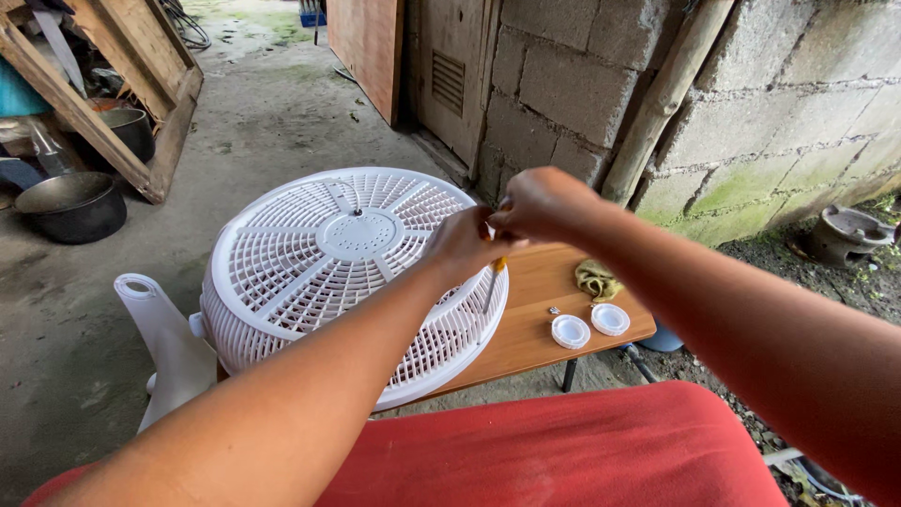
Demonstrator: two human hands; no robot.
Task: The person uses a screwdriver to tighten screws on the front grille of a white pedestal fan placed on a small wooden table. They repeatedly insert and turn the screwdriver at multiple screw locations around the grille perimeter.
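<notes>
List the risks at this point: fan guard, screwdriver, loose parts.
1. The fan guard overhangs the small table; pressing near its rim could tip it.
2. Both hands crowd the screwdriver; a slip could jab the left hand.
3. The two white caps and a small screw lie near the table edge and may roll off.

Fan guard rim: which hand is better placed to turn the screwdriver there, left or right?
Probably right. The right hand sits on top of the screwdriver, whose shaft points down at the white fan guard rim. The left hand rests beside it on the guard, apparently steadying.
</notes>
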